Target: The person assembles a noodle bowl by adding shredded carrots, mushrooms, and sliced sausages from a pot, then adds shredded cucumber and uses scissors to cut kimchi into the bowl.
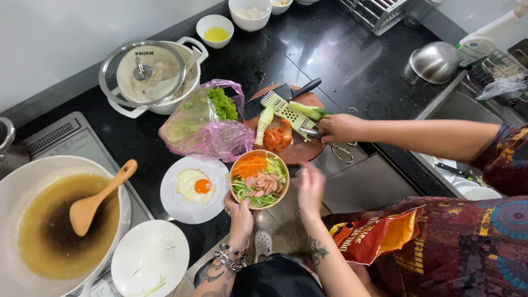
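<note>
Bowl: round wooden bowl [259,179] of shredded carrot, greens and ham, at the dark counter's near edge.
Left hand [240,215]: fingers curled, gripping its rim.
Right hand [311,187]: fingers spread, just right, not touching.
Plate: white plate [193,191], glossy fried egg, left of bowl.
Another person's hand [339,128]: behind bowl, on the round board [297,150].

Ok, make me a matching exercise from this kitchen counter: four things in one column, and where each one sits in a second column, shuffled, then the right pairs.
Things
1. fried egg
2. wooden spoon
3. grater
4. glass lid

Places
A. on the white pot
B. on the round cutting board
C. on a white plate
D. in the pan of brown liquid

Pairs: 1-C, 2-D, 3-B, 4-A

The left hand holds the bowl of vegetables and ham, and the right hand hovers open beside it.
</note>
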